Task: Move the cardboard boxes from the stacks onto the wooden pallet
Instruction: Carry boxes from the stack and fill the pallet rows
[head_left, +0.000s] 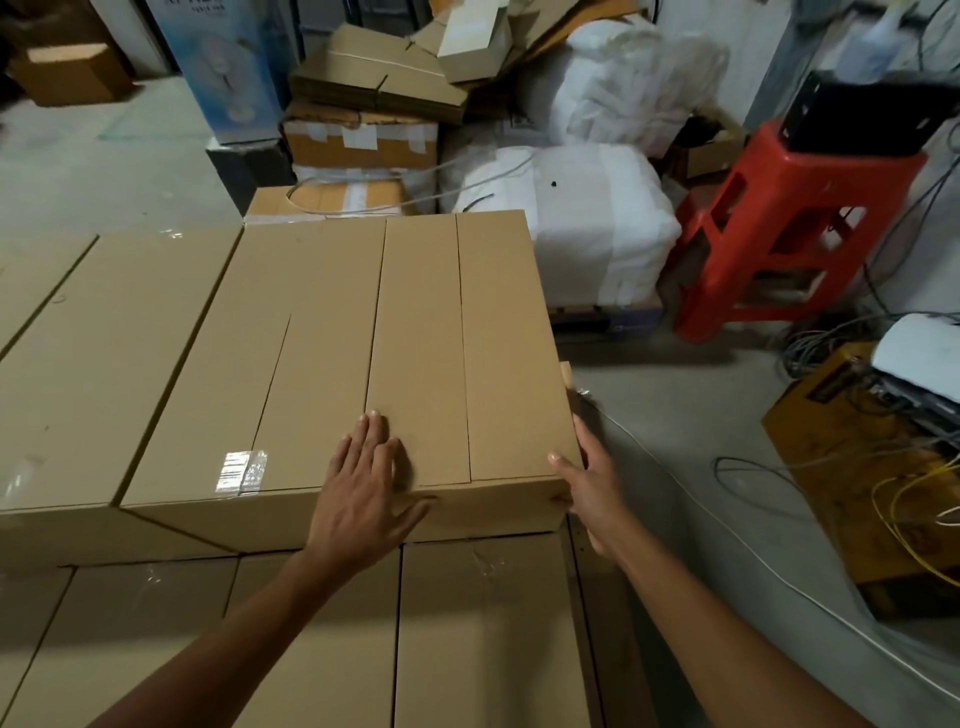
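We judged loading well advanced; left hand (363, 493) lay flat atop, right hand (589, 488) flat beside, the plain brown cardboard box (415, 338) at the stack (311, 623)'s right edge.

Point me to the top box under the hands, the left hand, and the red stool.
top cardboard box (421, 338), head view, middle of its top face.
left hand (363, 493), head view, back of the hand, flat on the box.
red stool (831, 176), head view, front apron below the seat.
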